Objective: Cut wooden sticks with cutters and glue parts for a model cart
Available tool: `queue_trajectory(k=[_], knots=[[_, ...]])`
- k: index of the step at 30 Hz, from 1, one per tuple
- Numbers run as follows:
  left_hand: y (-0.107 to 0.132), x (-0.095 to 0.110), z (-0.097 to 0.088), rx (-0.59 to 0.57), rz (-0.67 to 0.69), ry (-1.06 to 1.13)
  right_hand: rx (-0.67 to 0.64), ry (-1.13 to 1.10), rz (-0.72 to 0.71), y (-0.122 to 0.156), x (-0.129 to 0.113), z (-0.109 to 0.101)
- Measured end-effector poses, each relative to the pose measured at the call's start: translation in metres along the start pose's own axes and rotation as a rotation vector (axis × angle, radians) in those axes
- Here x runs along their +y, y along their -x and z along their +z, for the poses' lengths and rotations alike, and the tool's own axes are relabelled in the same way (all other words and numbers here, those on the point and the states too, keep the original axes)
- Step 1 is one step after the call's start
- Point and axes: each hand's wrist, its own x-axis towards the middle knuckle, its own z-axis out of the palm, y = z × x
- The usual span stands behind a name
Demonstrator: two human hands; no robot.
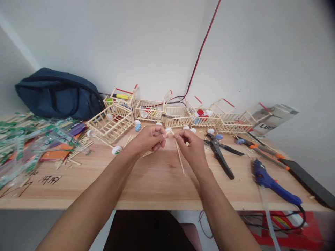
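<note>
Over the middle of the table, my left hand [149,140] and my right hand [193,148] face each other, thumbs and fingers pinched. Between the fingertips shows a short pale wooden stick [171,132], bent in a shallow peak; whether it is one cracked piece or two pieces meeting, I cannot tell. A longer thin stick [180,158] lies on the wood below my right hand. Just behind the hands stands a small stick-built cart [178,116] with bottle-cap wheels and a slatted basket.
Several similar carts line the wall, one cart [111,122] nearer on the left. Rightward lie black pliers [220,155], orange-handled pliers [269,153] and a blue glue gun [276,186]. A navy bag [60,94] and a heap of paper-wrapped sticks [22,143] occupy the left.
</note>
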Motion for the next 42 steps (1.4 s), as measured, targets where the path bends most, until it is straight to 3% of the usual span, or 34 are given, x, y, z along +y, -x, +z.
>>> queue_trajectory(k=[27, 42], knots=[[-0.001, -0.006, 0.0, 0.014, 0.009, -0.04, -0.021, 0.016, 0.001, 0.001, 0.002, 0.001], [-0.005, -0.024, 0.019, 0.136, -0.016, -0.083, -0.178, 0.085, 0.014, -0.004, 0.024, -0.009]])
